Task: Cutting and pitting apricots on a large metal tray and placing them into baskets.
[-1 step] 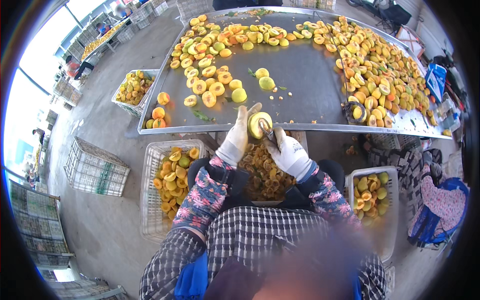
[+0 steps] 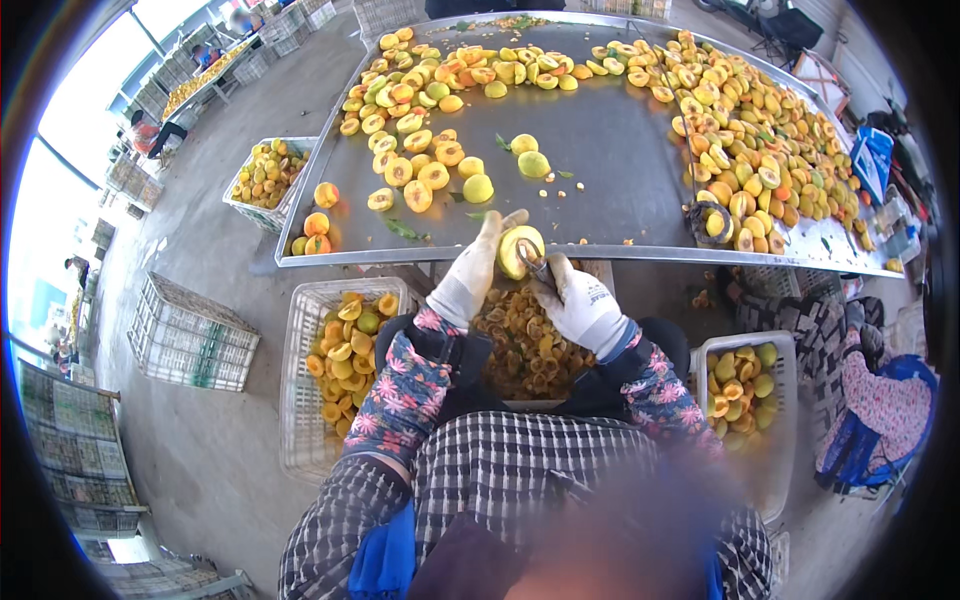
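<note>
Fruit half (image 2: 514, 258), yellow, is sitting between left hand (image 2: 470, 277) and right hand (image 2: 588, 312), by the near edge of the metal table (image 2: 610, 180). Left hand is gripping it from the left; right hand is clutching a small metal tool (image 2: 539, 268), its curved end touching the cut face. Fruit pieces (image 2: 530, 350) are lying below.

The head-worn fisheye looks steeply down from close above the left hand (image 2: 468, 280) and right hand (image 2: 587, 312), facing forward across the tabletop (image 2: 605, 185).
</note>
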Tool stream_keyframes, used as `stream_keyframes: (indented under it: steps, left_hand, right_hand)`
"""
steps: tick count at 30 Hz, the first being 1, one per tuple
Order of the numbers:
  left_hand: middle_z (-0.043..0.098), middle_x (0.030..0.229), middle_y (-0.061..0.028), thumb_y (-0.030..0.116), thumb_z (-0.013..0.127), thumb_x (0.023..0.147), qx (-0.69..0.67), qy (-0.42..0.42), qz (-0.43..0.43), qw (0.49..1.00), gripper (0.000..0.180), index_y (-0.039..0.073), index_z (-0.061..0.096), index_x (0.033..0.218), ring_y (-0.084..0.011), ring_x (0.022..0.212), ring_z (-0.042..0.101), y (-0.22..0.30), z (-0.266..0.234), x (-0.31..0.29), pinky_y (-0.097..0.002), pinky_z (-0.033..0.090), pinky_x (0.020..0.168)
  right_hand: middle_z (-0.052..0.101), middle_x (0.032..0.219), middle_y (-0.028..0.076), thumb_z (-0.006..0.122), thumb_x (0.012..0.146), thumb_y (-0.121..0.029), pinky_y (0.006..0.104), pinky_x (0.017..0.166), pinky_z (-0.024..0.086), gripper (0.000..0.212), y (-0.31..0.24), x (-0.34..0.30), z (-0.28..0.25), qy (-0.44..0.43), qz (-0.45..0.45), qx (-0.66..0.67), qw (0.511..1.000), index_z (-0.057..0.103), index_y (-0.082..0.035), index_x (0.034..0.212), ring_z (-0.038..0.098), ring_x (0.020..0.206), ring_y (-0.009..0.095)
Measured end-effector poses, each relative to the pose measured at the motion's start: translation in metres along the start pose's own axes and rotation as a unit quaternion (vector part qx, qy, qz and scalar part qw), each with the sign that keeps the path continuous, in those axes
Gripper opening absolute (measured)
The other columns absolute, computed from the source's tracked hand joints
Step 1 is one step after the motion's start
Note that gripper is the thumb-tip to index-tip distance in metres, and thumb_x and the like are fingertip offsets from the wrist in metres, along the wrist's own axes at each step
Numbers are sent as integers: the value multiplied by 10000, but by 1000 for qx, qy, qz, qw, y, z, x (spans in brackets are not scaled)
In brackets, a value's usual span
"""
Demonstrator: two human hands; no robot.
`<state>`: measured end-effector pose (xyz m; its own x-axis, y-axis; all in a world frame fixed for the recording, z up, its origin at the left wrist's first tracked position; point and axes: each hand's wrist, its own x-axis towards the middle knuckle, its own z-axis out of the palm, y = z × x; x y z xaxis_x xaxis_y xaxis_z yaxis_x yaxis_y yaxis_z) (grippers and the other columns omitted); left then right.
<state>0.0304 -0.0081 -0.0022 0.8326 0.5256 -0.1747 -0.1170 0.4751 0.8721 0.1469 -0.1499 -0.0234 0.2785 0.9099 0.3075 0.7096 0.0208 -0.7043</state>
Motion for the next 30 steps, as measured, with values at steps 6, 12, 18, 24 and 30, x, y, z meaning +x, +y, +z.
stream_keyframes:
  steps: [6, 12, 18, 24, 30]
  left_hand:
    - [577, 1202, -170, 205, 523, 867, -260, -79, -34, 962, 449, -4, 505, 1264, -296, 1126, 561, -2, -8, -2, -435, 435, 1007]
    - [547, 1239, -213, 152, 582, 759, -346, -93, -4, 934, 519, -14, 521, 1247, -394, 1171, 506, -2, 1, -4, -534, 396, 1027]
    - [587, 1045, -178, 447, 512, 952, -253, 54, 48, 965, 447, 6, 542, 1018, -357, 1003, 597, -19, 14, 5, -459, 540, 803]
    - [599, 989, -160, 417, 511, 961, -199, 138, 93, 966, 409, 9, 524, 992, -321, 900, 640, -24, 24, 2, -413, 565, 739]
    - [624, 944, -155, 397, 486, 978, -100, 144, 145, 974, 422, -20, 547, 971, -261, 846, 656, -18, 31, -10, -350, 565, 715]
  right_hand:
    - [603, 740, 225, 570, 912, -179, 451, 582, 453, 308, -4, -5, -11, -1, 32, 96, 995, 446, -20, 1145, 613, 694, 408]
    - [616, 765, 240, 581, 898, -182, 473, 583, 459, 324, -18, -7, -11, 5, 24, 4, 1000, 449, -8, 1137, 609, 703, 424]
    - [615, 776, 234, 571, 882, -167, 484, 614, 479, 285, -26, -9, -9, -15, 44, -90, 995, 429, -20, 1081, 608, 723, 430]
    - [624, 723, 216, 575, 881, -192, 458, 597, 497, 281, -32, -10, -3, -32, 61, -155, 986, 434, -14, 1046, 635, 681, 388]
    - [621, 729, 230, 564, 887, -198, 462, 586, 490, 289, -25, -14, -1, -40, 31, -34, 998, 427, -3, 1049, 628, 680, 403]
